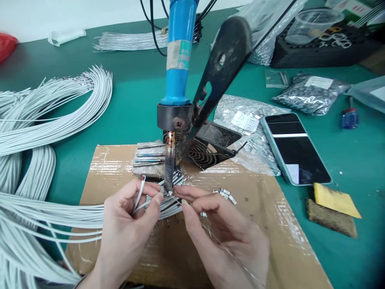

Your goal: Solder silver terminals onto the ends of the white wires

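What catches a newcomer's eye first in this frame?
The blue-handled soldering iron, clamped tip-down in a black metal stand, at centre. Under its tip the left hand pinches thin white wires and the right hand a silvery strand, over taped brown cardboard. At left lie loops of white cable.

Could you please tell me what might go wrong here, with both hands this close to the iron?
Burn: the left hand and right hand pinch right beside the iron tip; a small slip could touch it.
Scorching: the white cables in the left hand fan out just behind the tip and might melt.
Snag: the thin wire trailing from the right hand could catch and jerk the work.
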Tool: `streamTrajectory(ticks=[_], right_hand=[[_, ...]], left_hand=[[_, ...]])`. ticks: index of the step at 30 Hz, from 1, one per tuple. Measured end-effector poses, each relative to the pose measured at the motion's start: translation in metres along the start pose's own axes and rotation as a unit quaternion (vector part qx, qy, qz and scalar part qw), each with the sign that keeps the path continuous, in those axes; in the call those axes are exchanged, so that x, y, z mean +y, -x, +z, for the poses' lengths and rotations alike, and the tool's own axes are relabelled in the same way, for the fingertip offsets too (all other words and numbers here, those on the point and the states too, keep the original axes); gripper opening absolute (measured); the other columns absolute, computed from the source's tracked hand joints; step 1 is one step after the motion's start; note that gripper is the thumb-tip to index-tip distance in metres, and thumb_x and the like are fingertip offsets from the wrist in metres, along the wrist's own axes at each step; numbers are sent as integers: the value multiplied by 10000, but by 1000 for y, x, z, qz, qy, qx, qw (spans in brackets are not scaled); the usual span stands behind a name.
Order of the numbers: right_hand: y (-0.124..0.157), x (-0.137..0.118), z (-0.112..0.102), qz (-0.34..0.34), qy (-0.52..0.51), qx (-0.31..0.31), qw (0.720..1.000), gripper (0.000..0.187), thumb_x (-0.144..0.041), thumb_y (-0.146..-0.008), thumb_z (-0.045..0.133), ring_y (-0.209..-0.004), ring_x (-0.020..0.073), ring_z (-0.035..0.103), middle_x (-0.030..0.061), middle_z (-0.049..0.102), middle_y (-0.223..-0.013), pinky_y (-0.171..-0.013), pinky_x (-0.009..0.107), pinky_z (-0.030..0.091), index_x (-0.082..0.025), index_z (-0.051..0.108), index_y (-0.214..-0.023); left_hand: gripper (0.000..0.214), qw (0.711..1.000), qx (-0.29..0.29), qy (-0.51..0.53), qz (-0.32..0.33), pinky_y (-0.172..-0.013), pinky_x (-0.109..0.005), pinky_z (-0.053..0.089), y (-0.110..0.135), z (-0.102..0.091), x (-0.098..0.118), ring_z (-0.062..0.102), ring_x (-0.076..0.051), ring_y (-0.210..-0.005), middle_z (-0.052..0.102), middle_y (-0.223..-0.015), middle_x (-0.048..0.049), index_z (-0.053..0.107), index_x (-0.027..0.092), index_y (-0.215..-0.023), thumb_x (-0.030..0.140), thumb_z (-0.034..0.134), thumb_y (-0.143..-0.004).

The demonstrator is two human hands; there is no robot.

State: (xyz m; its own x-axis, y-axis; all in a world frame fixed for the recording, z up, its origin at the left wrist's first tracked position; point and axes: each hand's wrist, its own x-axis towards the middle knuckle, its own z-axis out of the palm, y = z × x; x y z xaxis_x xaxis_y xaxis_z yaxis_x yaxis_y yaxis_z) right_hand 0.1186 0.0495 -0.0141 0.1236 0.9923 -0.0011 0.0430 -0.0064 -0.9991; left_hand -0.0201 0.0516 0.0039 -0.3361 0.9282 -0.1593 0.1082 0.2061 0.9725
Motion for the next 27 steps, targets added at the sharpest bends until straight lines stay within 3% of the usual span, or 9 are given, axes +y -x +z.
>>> streamTrajectory(ticks=[10,18,27], right_hand=[[1,4,0,-16,1,3,1000,180,-156,-889,712,-953,177,798,16,830,-1024,-829,229,594,-250,677,-739],[-1,5,-2,-23,11,-10,1000,177,-154,-882,716,-938,200,804,42,836,-1003,-778,237,620,-237,676,-731],[-1,5,-1,-29,-4,-6,1000,165,-131,-870,722,-911,203,811,52,837,-1008,-758,233,635,-231,690,-743]], left_hand=[[161,1000,-20,1,4,-684,-97,554,-2,-2,-1,754,-99,-744,798,-807,19,755,212,-710,90,751,-815],[154,1000,4,13,-11,-638,-108,555,1,0,-1,749,-111,-706,773,-762,21,745,207,-669,87,784,-758],[143,1000,-8,6,-9,-663,-155,575,1,-4,-5,756,-144,-742,809,-834,-15,760,203,-712,117,763,-826]])
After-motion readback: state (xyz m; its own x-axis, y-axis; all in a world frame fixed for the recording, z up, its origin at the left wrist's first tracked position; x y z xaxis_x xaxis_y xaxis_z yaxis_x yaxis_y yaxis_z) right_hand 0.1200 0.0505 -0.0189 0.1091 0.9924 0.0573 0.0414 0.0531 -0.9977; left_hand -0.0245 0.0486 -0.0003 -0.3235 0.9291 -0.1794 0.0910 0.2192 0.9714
